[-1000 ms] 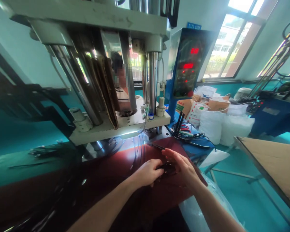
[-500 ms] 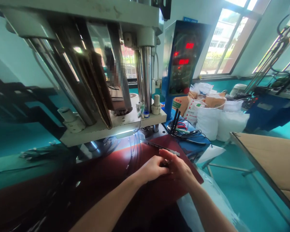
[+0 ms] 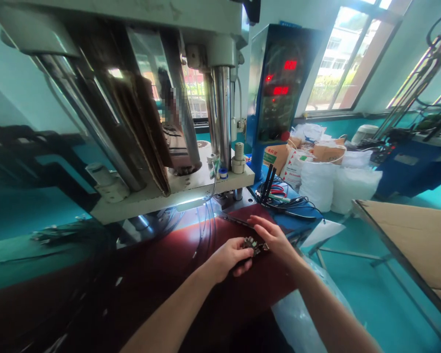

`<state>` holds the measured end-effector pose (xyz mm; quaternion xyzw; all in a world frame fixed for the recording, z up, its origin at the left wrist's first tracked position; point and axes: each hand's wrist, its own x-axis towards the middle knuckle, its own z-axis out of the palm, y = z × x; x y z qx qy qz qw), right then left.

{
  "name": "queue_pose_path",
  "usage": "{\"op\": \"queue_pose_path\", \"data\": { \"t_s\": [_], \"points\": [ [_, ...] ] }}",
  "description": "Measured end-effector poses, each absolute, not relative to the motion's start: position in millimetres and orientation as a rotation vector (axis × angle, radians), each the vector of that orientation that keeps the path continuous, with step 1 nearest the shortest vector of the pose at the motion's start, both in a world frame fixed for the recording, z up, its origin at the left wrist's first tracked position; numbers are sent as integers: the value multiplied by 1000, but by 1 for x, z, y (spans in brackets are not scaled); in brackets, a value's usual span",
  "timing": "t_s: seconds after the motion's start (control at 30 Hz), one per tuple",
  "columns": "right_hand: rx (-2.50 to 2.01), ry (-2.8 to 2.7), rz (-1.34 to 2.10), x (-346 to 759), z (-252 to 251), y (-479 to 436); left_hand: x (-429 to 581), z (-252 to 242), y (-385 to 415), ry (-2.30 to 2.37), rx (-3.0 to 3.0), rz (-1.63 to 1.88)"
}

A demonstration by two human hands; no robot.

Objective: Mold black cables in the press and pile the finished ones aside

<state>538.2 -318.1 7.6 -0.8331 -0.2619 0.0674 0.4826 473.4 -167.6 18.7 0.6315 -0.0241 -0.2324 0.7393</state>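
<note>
Above the dark red table, in front of the press, the left hand closes around a small cluster of dark metal parts, the open right hand just beside them.

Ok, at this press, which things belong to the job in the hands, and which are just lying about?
Job: left hand, right hand, small metal-tipped dark parts between them.
Lying about: black cables, white woven sacks, cardboard sheet.
</note>
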Motion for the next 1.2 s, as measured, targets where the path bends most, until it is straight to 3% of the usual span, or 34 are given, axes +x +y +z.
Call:
{"op": "queue_pose_path", "data": {
  "t_s": [0.1,0.37,0.63,0.9,1.2],
  "points": [
    [-2605,-787,67,560,2,-328,474,16,-167,-1,1434,-404],
    [-2756,-893,252,575,7,-324,476,13,-161,91,1480,-274],
    [-2568,-730,325,558,17,-359,472,18,-161,54,1420,-299],
    [-1568,-173,278,482,-20,-351,464,13,-170,-48,1908,20],
    [-1290,-104,114,473,-28,-309,463,8,-178,-103,1894,-85]
  ]
}}
